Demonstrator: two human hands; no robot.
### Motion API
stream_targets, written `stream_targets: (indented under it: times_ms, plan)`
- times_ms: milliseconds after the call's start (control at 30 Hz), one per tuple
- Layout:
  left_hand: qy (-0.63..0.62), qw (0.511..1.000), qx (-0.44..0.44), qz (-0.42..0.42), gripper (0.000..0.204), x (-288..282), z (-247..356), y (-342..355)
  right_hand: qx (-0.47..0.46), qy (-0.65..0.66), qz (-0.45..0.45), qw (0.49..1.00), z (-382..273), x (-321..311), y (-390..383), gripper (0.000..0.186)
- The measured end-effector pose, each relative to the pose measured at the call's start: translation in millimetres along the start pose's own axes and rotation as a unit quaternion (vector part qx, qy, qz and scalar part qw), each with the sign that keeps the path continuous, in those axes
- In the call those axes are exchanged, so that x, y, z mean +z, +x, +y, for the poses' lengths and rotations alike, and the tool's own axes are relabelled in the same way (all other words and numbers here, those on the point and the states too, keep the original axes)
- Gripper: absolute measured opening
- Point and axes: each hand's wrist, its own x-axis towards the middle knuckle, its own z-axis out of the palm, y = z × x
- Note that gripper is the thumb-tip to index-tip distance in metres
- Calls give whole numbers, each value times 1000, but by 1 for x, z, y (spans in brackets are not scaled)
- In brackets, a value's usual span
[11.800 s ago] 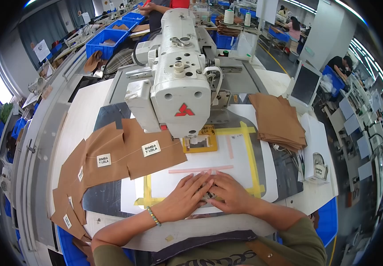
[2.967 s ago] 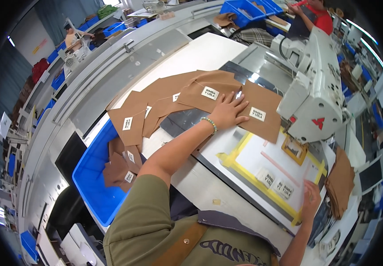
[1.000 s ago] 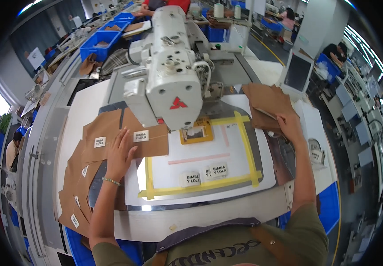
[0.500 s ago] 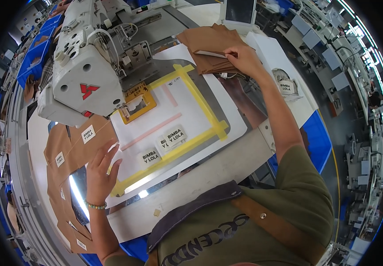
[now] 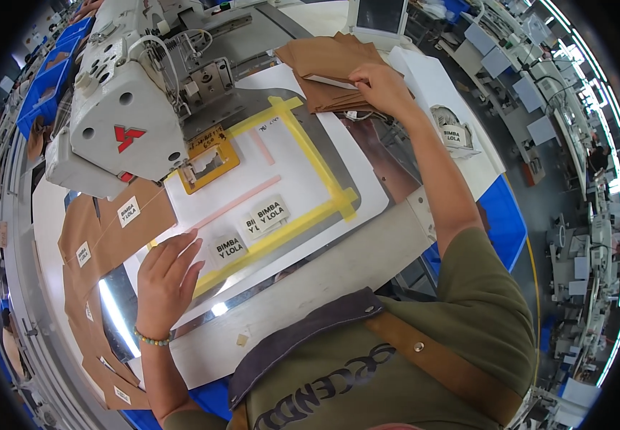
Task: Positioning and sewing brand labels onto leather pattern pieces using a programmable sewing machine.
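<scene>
My right hand (image 5: 384, 89) is closed at the edge of a stack of brown fabric or leather pieces (image 5: 331, 56), pinching the top brown piece, whose pale edge is lifted a little. My left hand (image 5: 164, 283) holds nothing, its fingers stretched out over the left edge of a white template sheet (image 5: 213, 197) bordered with yellow tape. Several white printed labels (image 5: 229, 248) lie on that sheet, some overlapping. A yellow clamp frame (image 5: 225, 168) sits at the sheet's far left, under the sewing machine head (image 5: 124, 107). Left of it lie brown pieces with white labels (image 5: 102, 228).
A clear container of white labels (image 5: 455, 135) stands on the right of the table. Behind the stack is a dark screen (image 5: 379, 16). Blue bins (image 5: 507, 222) sit below the table at right, and others (image 5: 41, 89) stand beyond the machine.
The whole view has shifted slightly. My left hand has moved a little toward the right over the template's edge. My right hand stays at the stack, pinching the top piece.
</scene>
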Motion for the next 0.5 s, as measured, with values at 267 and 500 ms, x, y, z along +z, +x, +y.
stream_targets:
  times_ms: [267,500]
  plan:
    - [4,1000,-7,16,40,8,-2,-10,20,-4,11,1000,-19,0,-4,23]
    - [-16,998,-34,47,39,9,13,-25,-33,-44,59,997,-23,13,-5,21]
